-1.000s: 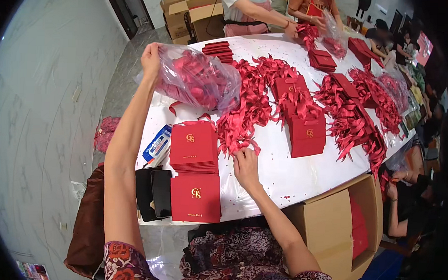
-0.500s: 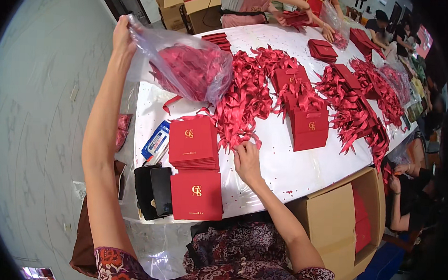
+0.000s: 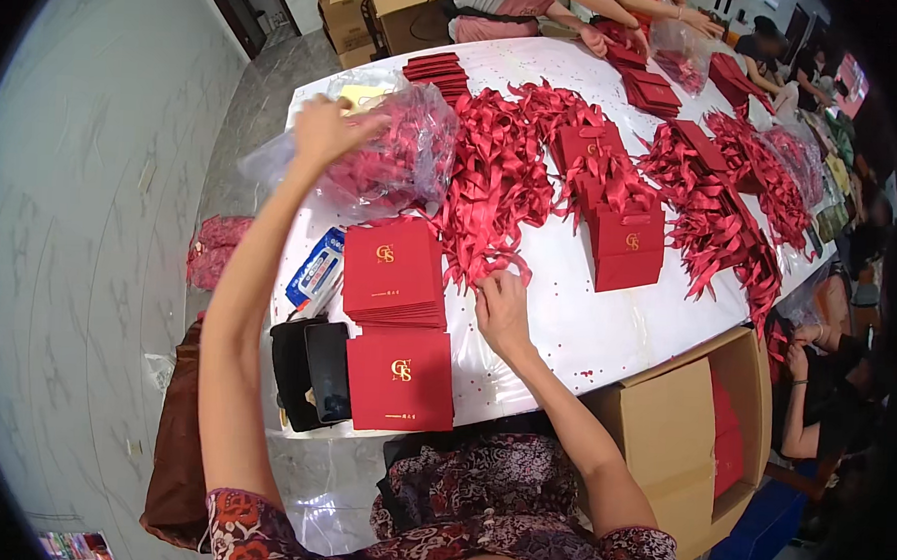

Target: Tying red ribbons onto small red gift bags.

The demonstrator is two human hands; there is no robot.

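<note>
My left hand [image 3: 333, 132] is over a clear plastic bag [image 3: 399, 153] of red ribbons, its fingers apart and slightly blurred. The bag lies on the far left of the white table, with a yellow piece showing at its mouth. Lower down, my right hand [image 3: 500, 307] pinches the near end of a red ribbon [image 3: 499, 267] from a long loose heap. Beside that hand are two stacks of flat red paper bags, the farther stack [image 3: 394, 278] and the nearer stack [image 3: 401, 383], both with gold print on top.
Left of the stacks lie a blue-and-white packet [image 3: 317, 272], a dark phone [image 3: 326, 373] and a black pouch [image 3: 289, 373]. More red bags with ribbons [image 3: 628, 250] stand to the right. An open cardboard box [image 3: 672, 440] is at the near right. Other people's hands [image 3: 634, 43] work across the table.
My left hand has let go of the plastic bag's raised edge and come down to the right over it. The bag has sunk onto the table. My right hand stays at the ribbon ends.
</note>
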